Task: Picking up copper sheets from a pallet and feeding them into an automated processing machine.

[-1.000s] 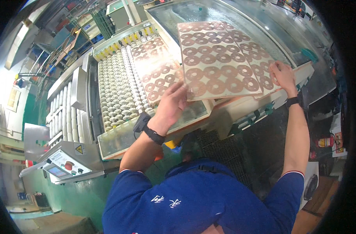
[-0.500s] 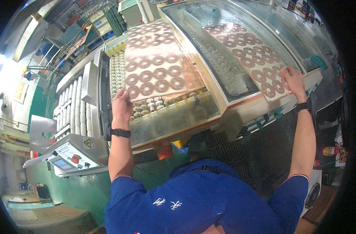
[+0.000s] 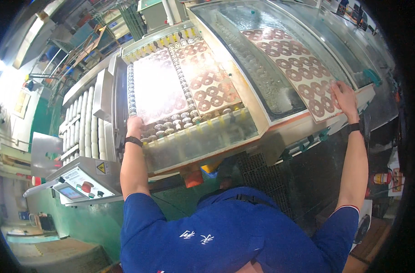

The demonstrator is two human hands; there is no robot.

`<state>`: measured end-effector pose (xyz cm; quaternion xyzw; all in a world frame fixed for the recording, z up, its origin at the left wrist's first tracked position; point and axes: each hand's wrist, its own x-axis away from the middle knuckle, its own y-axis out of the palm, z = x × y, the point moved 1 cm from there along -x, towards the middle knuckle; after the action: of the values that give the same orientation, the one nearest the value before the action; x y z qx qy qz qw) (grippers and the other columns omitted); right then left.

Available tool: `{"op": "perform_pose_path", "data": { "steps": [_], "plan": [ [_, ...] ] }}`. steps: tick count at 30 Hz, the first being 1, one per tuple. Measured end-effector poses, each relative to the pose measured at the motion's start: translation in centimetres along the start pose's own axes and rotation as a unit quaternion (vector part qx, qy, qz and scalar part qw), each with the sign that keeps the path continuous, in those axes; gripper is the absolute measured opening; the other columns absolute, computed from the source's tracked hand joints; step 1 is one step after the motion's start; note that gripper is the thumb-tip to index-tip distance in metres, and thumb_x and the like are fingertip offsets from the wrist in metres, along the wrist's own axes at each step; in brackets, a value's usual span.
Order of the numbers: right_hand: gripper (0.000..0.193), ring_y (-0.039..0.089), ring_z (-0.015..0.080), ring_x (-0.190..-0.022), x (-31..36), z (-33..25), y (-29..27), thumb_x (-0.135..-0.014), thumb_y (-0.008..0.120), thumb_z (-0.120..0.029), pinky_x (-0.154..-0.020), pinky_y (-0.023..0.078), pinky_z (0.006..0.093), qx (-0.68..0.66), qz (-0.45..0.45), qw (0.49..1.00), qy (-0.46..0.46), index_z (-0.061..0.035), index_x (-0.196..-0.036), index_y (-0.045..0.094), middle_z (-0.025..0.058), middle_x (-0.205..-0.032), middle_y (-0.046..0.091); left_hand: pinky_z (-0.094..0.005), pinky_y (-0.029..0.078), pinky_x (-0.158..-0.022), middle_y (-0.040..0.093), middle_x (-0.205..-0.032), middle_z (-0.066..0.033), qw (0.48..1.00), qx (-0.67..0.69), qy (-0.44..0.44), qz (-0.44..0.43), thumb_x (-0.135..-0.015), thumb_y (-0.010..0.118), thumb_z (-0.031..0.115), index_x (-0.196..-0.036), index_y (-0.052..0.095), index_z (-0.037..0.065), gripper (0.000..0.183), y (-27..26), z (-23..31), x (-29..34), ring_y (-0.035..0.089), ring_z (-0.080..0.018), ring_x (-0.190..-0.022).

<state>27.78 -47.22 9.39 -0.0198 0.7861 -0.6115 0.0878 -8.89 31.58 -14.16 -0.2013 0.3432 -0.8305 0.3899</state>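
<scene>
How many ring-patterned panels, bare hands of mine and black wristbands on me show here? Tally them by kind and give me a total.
Ring-patterned flat panels: 3
Bare hands: 2
Black wristbands: 2
Total: 7

I count three thin pale sheets with copper-brown rings (image 3: 303,75) from over here, plus two bare hands (image 3: 345,99), two black wristbands (image 3: 134,140), one yellow triangular warning sticker (image 3: 100,167).

Both forearms (image 3: 134,170) extended forward, hands (image 3: 345,100) well apart, right fingers (image 3: 337,88) bent
</scene>
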Motion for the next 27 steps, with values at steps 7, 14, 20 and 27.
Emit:
{"op": "perform_pose_path", "data": {
  "steps": [7,14,20,27],
  "plan": [
    [0.064,0.053,0.0352,-0.130,0.0,-0.1,0.0,-0.095,0.048,-0.060,-0.106,0.041,0.0439,0.006,0.009,1.000,-0.018,-0.0110,-0.135,0.061,0.0156,-0.129,0.065,-0.0504,0.048,-0.098,0.067,-0.114,-0.0276,0.974,-0.136,0.173,-0.053,-0.081,0.072,0.044,-0.121,0.067,-0.003,0.062,2.8,7.2,1.9,0.063,-0.0409,-0.110],
    [0.059,0.062,0.0351,-0.115,0.7,-0.9,-0.2,-0.096,0.051,-0.057,-0.097,0.046,0.0416,0.010,0.068,0.996,-0.056,-0.0078,-0.126,0.065,0.0175,-0.117,0.067,-0.0488,0.036,-0.114,0.047,-0.144,-0.0321,0.959,-0.223,0.128,-0.120,-0.075,0.080,0.049,-0.139,0.051,-0.007,0.090,4.0,9.6,2.7,0.039,-0.0462,-0.138],
    [0.062,0.066,0.0332,-0.107,1.8,-3.3,-1.6,-0.095,0.053,-0.056,-0.094,0.048,0.0397,-0.088,-0.028,0.996,-0.014,-0.0040,-0.125,0.066,0.0145,-0.104,0.072,-0.0480,0.038,-0.114,0.048,-0.143,-0.0323,0.951,-0.260,0.140,-0.085,-0.077,0.078,0.050,-0.138,0.052,-0.007,0.087,4.7,9.7,2.3,0.042,-0.0450,-0.137],
    [0.058,0.071,0.0326,-0.094,0.7,-1.1,-0.3,-0.094,0.053,-0.055,-0.085,0.051,0.0412,-0.017,0.086,0.993,-0.077,-0.0043,-0.116,0.070,0.0127,-0.092,0.075,-0.0432,0.043,-0.108,0.064,-0.129,-0.0212,0.979,-0.044,0.181,-0.082,-0.088,0.072,0.039,-0.133,0.058,-0.006,0.065,7.8,16.8,7.6,0.058,-0.0324,-0.124]
  ]
}}
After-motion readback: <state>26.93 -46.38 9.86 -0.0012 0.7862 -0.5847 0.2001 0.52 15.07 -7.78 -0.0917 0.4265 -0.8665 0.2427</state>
